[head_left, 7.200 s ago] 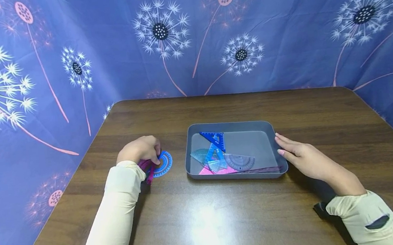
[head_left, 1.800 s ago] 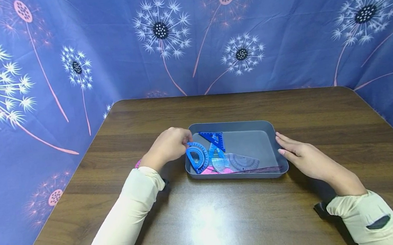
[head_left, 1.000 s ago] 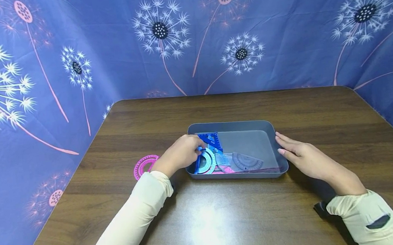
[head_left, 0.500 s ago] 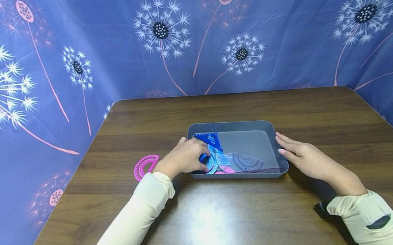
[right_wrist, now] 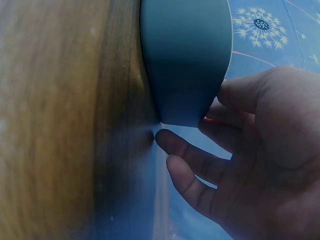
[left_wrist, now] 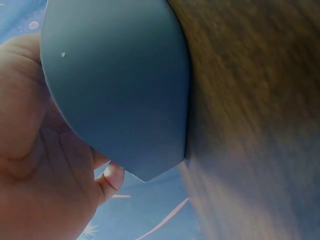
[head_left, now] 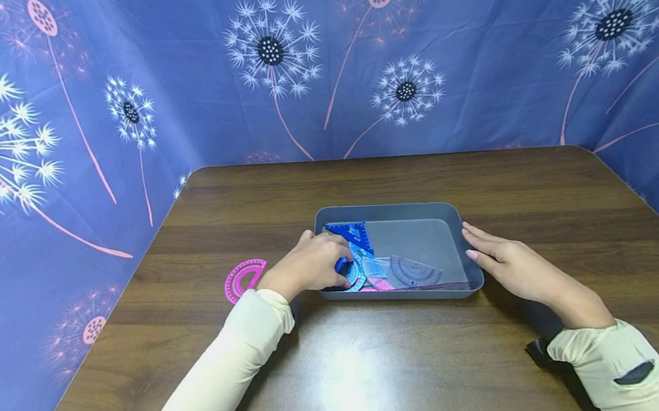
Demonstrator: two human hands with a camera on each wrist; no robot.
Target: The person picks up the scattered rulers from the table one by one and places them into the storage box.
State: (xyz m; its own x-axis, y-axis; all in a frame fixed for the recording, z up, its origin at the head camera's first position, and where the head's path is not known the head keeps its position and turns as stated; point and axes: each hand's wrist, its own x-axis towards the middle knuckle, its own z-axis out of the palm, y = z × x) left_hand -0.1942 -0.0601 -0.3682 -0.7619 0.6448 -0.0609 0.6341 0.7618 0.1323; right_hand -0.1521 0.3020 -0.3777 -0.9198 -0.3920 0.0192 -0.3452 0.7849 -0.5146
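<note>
A grey tray (head_left: 417,233) sits mid-table. My left hand (head_left: 308,261) reaches over its left wall, thumb and fingers curled about a blue protractor (head_left: 356,277); the left wrist view shows the palm outside the tray wall (left_wrist: 120,90), fingertips mostly hidden behind it. Nearby in the tray lie a dark blue set square (head_left: 345,228), a clear protractor (head_left: 417,270) and a pink piece (head_left: 383,285), overlapping other transparent pieces. My right hand (head_left: 511,267) rests against the tray's right wall with straight or relaxed fingers. In the right wrist view, its fingers (right_wrist: 240,95) touch the tray's corner.
A magenta protractor (head_left: 232,288) lies on the wooden table (head_left: 327,185), left of the tray, close to the left wrist. A blue dandelion-print cloth (head_left: 184,80) hangs behind the table. Bright glare shows on the table in front of the tray.
The left hand carried the blue protractor from the table's left into the tray, then shifted its grip lower. The magenta protractor is left on the table. The right hand has stayed put.
</note>
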